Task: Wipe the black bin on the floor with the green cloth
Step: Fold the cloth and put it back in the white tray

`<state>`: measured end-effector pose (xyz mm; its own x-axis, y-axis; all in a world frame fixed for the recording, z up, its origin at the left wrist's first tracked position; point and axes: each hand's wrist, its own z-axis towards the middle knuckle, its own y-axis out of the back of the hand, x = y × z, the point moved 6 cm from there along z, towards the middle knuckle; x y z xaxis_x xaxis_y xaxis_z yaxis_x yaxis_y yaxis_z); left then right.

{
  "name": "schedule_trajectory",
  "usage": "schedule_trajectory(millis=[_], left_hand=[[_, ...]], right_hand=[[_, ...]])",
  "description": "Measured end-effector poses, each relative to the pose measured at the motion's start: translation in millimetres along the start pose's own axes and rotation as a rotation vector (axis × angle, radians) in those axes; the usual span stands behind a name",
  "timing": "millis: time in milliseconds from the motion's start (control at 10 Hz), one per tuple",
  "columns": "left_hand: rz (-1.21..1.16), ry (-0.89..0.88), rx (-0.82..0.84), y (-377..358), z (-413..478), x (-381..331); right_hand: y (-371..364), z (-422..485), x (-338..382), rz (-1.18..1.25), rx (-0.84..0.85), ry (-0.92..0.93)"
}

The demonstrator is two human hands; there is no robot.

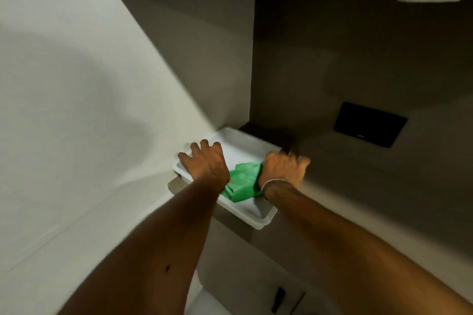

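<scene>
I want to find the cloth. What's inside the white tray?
A folded green cloth lies in the white tray, between the left hand and right hand. The hands and arms cover part of the tray floor, so anything there is hidden.

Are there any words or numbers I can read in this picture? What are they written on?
No text here can be read.
Black wall panel: a tiny pale mark near its lower right corner, too small and blurred to read.
White tray: no writing visible.
Green cloth: no writing visible.
</scene>
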<state>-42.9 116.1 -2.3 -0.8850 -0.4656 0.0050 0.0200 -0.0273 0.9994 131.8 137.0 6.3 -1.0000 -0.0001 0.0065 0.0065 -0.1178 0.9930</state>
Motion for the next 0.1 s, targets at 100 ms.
schedule_trajectory(millis=[100], left_hand=[[-0.115,-0.116,-0.166,11.1,-34.7,0.2]], right_hand=[[11.1,-19.3,-18.9,0.125,-0.079,-0.004]])
